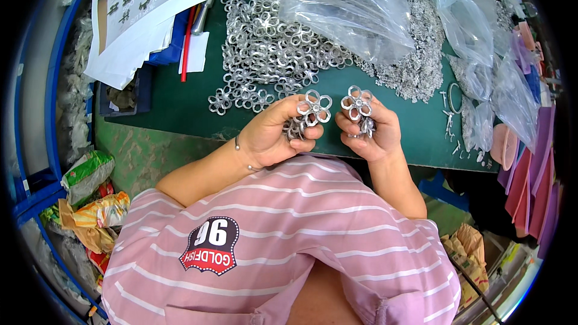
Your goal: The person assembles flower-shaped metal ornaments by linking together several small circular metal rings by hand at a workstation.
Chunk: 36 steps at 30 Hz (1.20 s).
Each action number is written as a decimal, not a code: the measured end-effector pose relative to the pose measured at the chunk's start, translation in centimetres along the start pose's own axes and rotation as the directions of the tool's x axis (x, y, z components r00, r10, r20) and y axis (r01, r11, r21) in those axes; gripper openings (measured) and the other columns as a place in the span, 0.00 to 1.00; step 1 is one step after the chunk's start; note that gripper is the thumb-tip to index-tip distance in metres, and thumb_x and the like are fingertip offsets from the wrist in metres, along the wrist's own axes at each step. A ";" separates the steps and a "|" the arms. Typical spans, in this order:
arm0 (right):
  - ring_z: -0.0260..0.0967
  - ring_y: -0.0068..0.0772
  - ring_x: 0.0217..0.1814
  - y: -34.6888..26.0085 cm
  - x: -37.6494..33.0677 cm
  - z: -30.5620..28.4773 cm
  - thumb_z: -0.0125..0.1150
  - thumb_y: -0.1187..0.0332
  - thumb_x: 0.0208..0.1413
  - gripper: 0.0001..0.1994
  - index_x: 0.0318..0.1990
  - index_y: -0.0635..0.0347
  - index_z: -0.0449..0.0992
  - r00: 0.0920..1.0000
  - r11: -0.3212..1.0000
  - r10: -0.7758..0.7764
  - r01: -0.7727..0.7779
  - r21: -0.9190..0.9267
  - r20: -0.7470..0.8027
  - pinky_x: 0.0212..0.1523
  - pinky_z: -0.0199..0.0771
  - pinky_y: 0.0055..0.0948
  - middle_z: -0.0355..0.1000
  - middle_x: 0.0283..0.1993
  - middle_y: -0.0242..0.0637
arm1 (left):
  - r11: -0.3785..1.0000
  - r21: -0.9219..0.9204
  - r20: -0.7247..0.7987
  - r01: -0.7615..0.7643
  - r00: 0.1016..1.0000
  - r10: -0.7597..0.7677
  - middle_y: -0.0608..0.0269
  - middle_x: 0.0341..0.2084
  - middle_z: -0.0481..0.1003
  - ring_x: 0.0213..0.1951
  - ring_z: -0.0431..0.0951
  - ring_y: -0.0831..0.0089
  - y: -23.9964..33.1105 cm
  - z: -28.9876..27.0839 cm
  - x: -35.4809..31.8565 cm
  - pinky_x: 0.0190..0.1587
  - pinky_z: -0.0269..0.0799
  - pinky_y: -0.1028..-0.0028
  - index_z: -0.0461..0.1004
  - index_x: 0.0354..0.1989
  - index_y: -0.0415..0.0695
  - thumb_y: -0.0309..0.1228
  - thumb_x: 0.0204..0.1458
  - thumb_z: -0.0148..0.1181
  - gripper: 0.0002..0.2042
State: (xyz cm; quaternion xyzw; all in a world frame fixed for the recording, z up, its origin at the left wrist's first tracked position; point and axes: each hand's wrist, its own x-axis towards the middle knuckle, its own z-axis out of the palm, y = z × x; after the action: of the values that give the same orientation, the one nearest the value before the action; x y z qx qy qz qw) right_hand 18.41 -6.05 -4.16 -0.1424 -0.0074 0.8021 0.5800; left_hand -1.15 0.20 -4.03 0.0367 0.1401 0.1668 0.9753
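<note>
Silvery metal flower-shaped pieces with open loop petals fill both my hands, held up just over the front edge of the green table. My left hand (pixel 272 131) is closed around several, with one metal flower (pixel 315 108) facing up between thumb and fingers. In my right hand (pixel 378 127), closed as well, another metal flower (pixel 356 103) sits on top of others gripped beneath it. The two hands are a little apart. Beyond them lies a large heap of the same metal flowers (pixel 265 30), with a few stray ones at its near left edge.
Right of the heap, a clear plastic bag (pixel 349 12) partly covers a pile of small silvery parts (pixel 415 54). Printed sheets (pixel 150 18), a red pen (pixel 188 45) and a dark blue bin (pixel 124 93) are on the left. Small bits and a metal ring (pixel 454 97) lie at right.
</note>
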 end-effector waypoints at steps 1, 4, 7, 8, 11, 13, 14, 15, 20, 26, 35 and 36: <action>0.64 0.34 0.27 0.0 0.0 0.0 0.51 0.71 0.53 0.06 0.33 0.65 0.69 1.000 1.000 -0.002 0.002 0.003 -0.012 0.11 0.58 0.23 0.68 0.28 0.43 | 1.000 0.006 0.003 -0.001 1.000 0.000 0.63 0.32 0.68 0.28 0.64 0.76 0.0 0.1 0.0 0.20 0.59 0.83 0.68 0.37 0.47 0.31 0.53 0.50 0.05; 0.64 0.34 0.27 0.0 -0.1 -0.2 0.52 0.71 0.52 0.06 0.33 0.65 0.69 1.000 1.000 -0.019 0.019 0.001 -0.006 0.11 0.58 0.23 0.68 0.28 0.44 | 1.000 -0.016 -0.009 -0.010 1.000 0.010 0.63 0.31 0.69 0.28 0.67 0.76 -0.1 0.3 0.1 0.19 0.60 0.83 0.67 0.37 0.44 0.30 0.54 0.49 0.06; 0.64 0.34 0.27 -0.1 -0.1 -0.2 0.53 0.70 0.52 0.06 0.32 0.65 0.69 1.000 1.000 -0.016 0.016 0.000 0.001 0.10 0.57 0.23 0.68 0.28 0.44 | 0.999 -0.031 -0.023 -0.012 1.000 0.012 0.63 0.31 0.70 0.27 0.68 0.77 0.0 0.6 0.0 0.19 0.60 0.82 0.66 0.36 0.42 0.29 0.53 0.48 0.06; 0.64 0.34 0.26 -0.1 0.0 -0.2 0.53 0.71 0.52 0.06 0.32 0.65 0.68 1.000 1.000 -0.016 0.016 -0.003 -0.001 0.10 0.57 0.23 0.68 0.28 0.44 | 0.999 -0.031 -0.030 -0.012 0.999 0.011 0.63 0.31 0.70 0.27 0.68 0.77 0.0 0.6 0.0 0.19 0.60 0.82 0.67 0.36 0.42 0.29 0.53 0.47 0.06; 0.64 0.34 0.26 -0.1 0.0 -0.2 0.53 0.71 0.51 0.06 0.32 0.65 0.69 1.000 1.000 -0.020 0.020 -0.007 -0.007 0.10 0.58 0.23 0.68 0.28 0.44 | 0.999 -0.032 -0.051 -0.012 0.999 0.011 0.63 0.30 0.69 0.27 0.68 0.77 0.1 0.8 0.0 0.19 0.60 0.83 0.67 0.35 0.41 0.29 0.53 0.48 0.05; 0.64 0.34 0.26 -0.1 0.1 -0.2 0.53 0.71 0.51 0.06 0.32 0.65 0.69 1.000 1.000 -0.023 0.023 -0.006 -0.001 0.10 0.58 0.23 0.68 0.28 0.44 | 0.999 -0.031 -0.062 -0.016 0.998 0.014 0.64 0.29 0.69 0.27 0.67 0.77 0.1 0.9 0.0 0.19 0.60 0.83 0.67 0.34 0.41 0.28 0.53 0.48 0.05; 0.64 0.34 0.26 -0.1 0.0 -0.2 0.53 0.71 0.51 0.06 0.32 0.65 0.69 1.000 1.000 -0.026 0.026 -0.006 -0.007 0.10 0.58 0.23 0.68 0.28 0.43 | 0.999 -0.031 -0.067 -0.017 0.998 0.015 0.64 0.29 0.69 0.27 0.67 0.77 0.1 0.8 0.1 0.19 0.60 0.83 0.66 0.34 0.41 0.29 0.53 0.48 0.05; 0.64 0.34 0.26 -0.1 0.0 -0.2 0.53 0.71 0.51 0.06 0.33 0.65 0.69 1.000 1.000 -0.027 0.027 -0.007 -0.012 0.10 0.58 0.23 0.68 0.28 0.43 | 0.999 -0.030 -0.072 -0.019 0.997 0.017 0.64 0.28 0.69 0.26 0.67 0.77 0.1 0.8 0.1 0.19 0.60 0.83 0.66 0.33 0.41 0.29 0.52 0.48 0.05; 0.64 0.34 0.27 -0.3 -0.1 -0.2 0.53 0.70 0.51 0.06 0.32 0.65 0.69 0.999 1.000 -0.019 0.018 -0.025 -0.028 0.10 0.58 0.23 0.68 0.28 0.43 | 0.999 0.039 -0.095 -0.026 0.995 0.030 0.62 0.30 0.69 0.27 0.65 0.76 0.0 0.8 0.1 0.19 0.60 0.82 0.67 0.35 0.43 0.30 0.52 0.49 0.05; 0.65 0.33 0.25 -0.2 -0.3 0.2 0.54 0.70 0.51 0.07 0.31 0.66 0.69 0.997 0.994 -0.065 0.062 -0.094 -0.038 0.12 0.61 0.22 0.68 0.29 0.43 | 0.998 0.043 -0.094 -0.041 0.995 0.045 0.57 0.34 0.70 0.37 0.71 0.66 -0.1 0.3 0.2 0.28 0.72 0.74 0.70 0.34 0.41 0.31 0.49 0.48 0.09; 0.65 0.43 0.40 1.7 2.5 6.3 0.61 0.74 0.39 0.12 0.34 0.60 0.71 0.657 -0.611 -0.140 0.531 -0.587 0.741 0.45 0.63 0.41 0.66 0.39 0.42 | 0.980 -0.200 -0.023 -0.003 1.000 -0.002 0.55 0.43 0.71 0.47 0.71 0.65 0.0 1.5 2.0 0.52 0.65 0.61 0.67 0.47 0.42 0.44 0.58 0.36 0.21; 0.65 0.42 0.45 2.3 2.1 7.4 0.62 0.69 0.39 0.15 0.38 0.60 0.70 0.756 -0.695 -0.058 0.438 -0.570 0.652 0.53 0.57 0.47 0.66 0.43 0.42 | 0.997 -0.073 -0.158 -0.006 0.987 -0.005 0.58 0.42 0.71 0.46 0.71 0.67 0.3 2.2 2.3 0.51 0.65 0.65 0.68 0.46 0.44 0.45 0.59 0.36 0.20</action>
State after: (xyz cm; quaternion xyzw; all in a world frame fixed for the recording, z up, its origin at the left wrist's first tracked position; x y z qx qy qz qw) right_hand 13.96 -3.72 2.09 -0.4603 -0.8029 0.1178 0.3599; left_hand 1.45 1.14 -2.53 -0.0122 0.2108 0.1745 0.9618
